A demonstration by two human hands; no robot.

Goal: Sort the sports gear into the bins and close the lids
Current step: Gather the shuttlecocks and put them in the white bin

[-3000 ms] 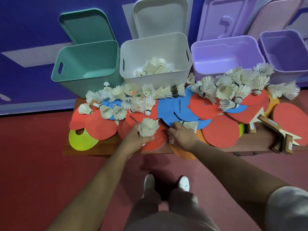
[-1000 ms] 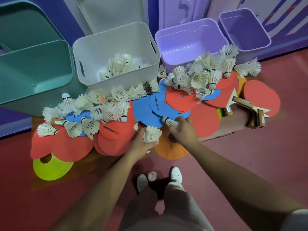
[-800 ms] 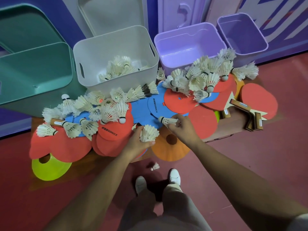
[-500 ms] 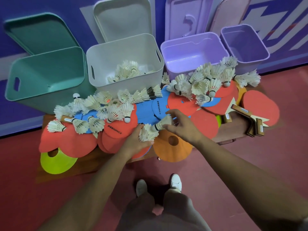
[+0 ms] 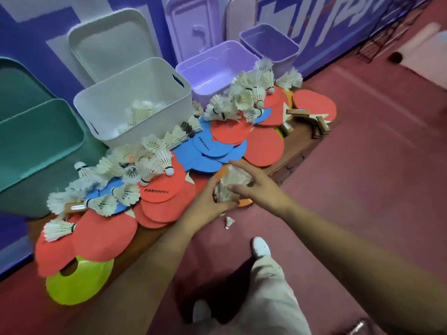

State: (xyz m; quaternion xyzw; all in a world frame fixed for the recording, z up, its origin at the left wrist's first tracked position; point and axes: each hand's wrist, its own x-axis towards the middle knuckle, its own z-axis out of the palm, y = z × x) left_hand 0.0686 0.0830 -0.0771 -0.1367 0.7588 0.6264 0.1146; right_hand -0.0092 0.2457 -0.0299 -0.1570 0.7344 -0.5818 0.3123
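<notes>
One loose shuttlecock [image 5: 229, 222] sits on the floor just short of the hands. Left hand [image 5: 208, 201] is curled round a bunch of shuttlecocks [image 5: 229, 183], right hand [image 5: 257, 187] spread flat over the top, gripping nothing far as I can see. White bin [image 5: 113, 93] lies further out and to the left, past the paddles [image 5: 157, 189], so left arm's nearer.

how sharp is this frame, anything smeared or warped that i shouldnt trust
Head view: motion blur softens everything, worst on the left hand, the right hand and the shuttlecock bunch between them; wide-angle warp tilts the white bin and teal bin; light is dim, no glare, one dark shadow beside the trouser leg.
</notes>
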